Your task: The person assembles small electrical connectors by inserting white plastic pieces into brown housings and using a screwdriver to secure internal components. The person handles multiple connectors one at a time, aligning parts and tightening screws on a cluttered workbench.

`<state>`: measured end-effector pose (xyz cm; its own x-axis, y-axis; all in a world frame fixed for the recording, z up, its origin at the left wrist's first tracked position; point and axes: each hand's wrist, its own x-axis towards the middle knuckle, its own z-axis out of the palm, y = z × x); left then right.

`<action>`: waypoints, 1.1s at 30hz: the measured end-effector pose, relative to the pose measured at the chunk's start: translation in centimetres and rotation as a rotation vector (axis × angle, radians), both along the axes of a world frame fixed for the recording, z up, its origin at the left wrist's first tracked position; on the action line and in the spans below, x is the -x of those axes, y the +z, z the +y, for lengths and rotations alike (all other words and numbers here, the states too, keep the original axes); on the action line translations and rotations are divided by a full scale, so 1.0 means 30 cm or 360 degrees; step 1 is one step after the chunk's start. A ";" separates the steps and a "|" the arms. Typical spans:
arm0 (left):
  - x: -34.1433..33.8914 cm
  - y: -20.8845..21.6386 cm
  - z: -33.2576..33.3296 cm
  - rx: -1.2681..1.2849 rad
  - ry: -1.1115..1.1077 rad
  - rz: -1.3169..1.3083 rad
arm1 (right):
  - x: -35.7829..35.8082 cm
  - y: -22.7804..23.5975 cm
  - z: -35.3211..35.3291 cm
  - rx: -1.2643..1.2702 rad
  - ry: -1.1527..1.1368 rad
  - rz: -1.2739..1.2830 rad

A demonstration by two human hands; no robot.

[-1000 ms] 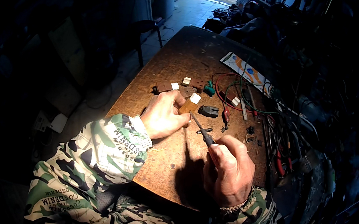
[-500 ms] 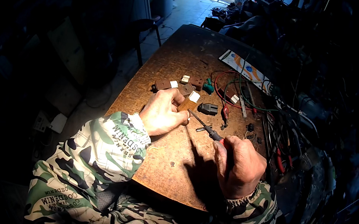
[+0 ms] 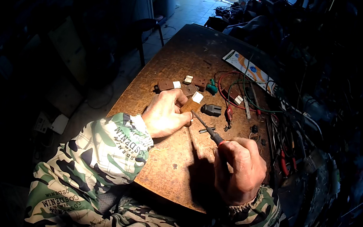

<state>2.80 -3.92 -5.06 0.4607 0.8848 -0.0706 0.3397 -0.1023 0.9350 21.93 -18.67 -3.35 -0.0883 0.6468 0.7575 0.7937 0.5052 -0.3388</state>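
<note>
My left hand (image 3: 164,115) pinches a small brown block (image 3: 188,106) with a white end piece between its thumb and fingers, just above the wooden table. In my right hand (image 3: 243,170) is a screwdriver (image 3: 210,130) with a dark shaft and a black-and-red handle. Its tip meets the near right side of the block, by my left thumb; what exactly it touches is too small to tell. Close beyond lie another brown block with a white end (image 3: 166,85), more brown pieces (image 3: 189,90), and a black plug-like part (image 3: 211,110).
A green clip (image 3: 212,87) and a red clip (image 3: 229,115) lie with red and green leads. Farther back is a printed white-and-orange strip (image 3: 242,64). Cables and red-handled tools (image 3: 284,164) crowd the table's right side. A dark stool (image 3: 144,25) stands beyond the left edge.
My right hand has shifted slightly, its fingers rolling around the screwdriver handle, with more red showing. My left hand and the brown block stay almost still.
</note>
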 end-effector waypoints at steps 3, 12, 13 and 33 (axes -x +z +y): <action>-0.031 -0.018 0.011 0.0009 -0.0045 0.0007 | -0.015 0.019 -0.016 0.0071 -0.0188 -0.0128; -0.013 0.007 -0.001 -0.0020 -0.0010 0.0069 | -0.014 0.026 -0.028 0.0238 -0.0145 -0.0171; -0.011 0.009 -0.003 -0.0024 -0.0001 0.0078 | -0.011 0.027 -0.026 0.0207 -0.0145 -0.0165; -0.021 -0.045 0.011 -0.0156 0.0004 0.0017 | -0.013 0.024 -0.022 0.0107 -0.0154 -0.0136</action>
<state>3.43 -3.59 -6.40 0.4582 0.8888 0.0116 0.3498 -0.1923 0.9168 22.32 -19.33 -2.64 -0.0852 0.7044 0.7047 0.8651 0.4031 -0.2984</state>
